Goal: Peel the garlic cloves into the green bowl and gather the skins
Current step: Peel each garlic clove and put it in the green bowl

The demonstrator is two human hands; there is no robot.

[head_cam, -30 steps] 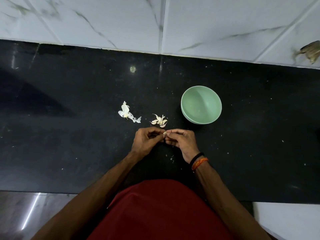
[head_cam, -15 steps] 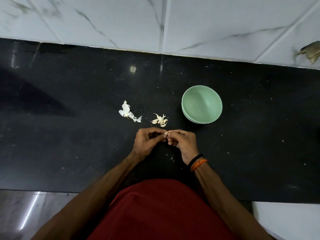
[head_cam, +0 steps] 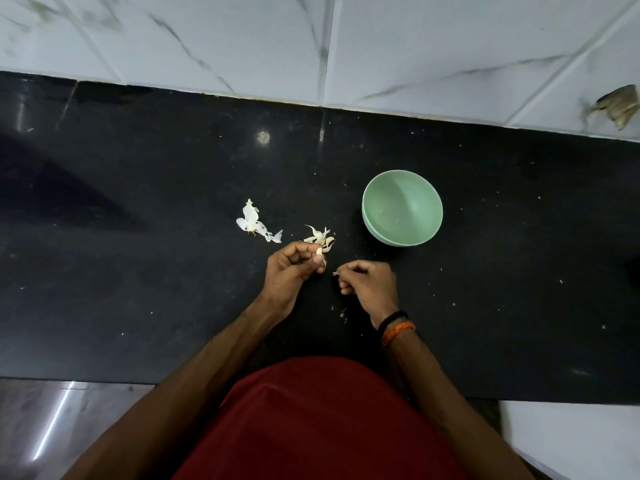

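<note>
My left hand (head_cam: 292, 271) pinches a small pale garlic clove (head_cam: 319, 251) between thumb and fingers, low over the black counter. A short gap to its right, my right hand (head_cam: 369, 284) pinches a thin strip of skin (head_cam: 336, 272) at its fingertips. Just beyond my left hand lies a small heap of garlic cloves (head_cam: 320, 238). A patch of white skins (head_cam: 254, 225) lies further left. The green bowl (head_cam: 402, 207) stands up and to the right of my hands, and nothing shows inside it.
The black counter (head_cam: 138, 271) carries small skin flecks around my hands. A white marbled tile wall (head_cam: 311, 46) rises behind it. A brownish object (head_cam: 618, 105) sits at the far right on the wall edge. The counter's front edge runs just before my red-clad body.
My hands were pressed together on the clove; now they have come apart, the left keeping the clove and the right drawing away with a strip of skin.
</note>
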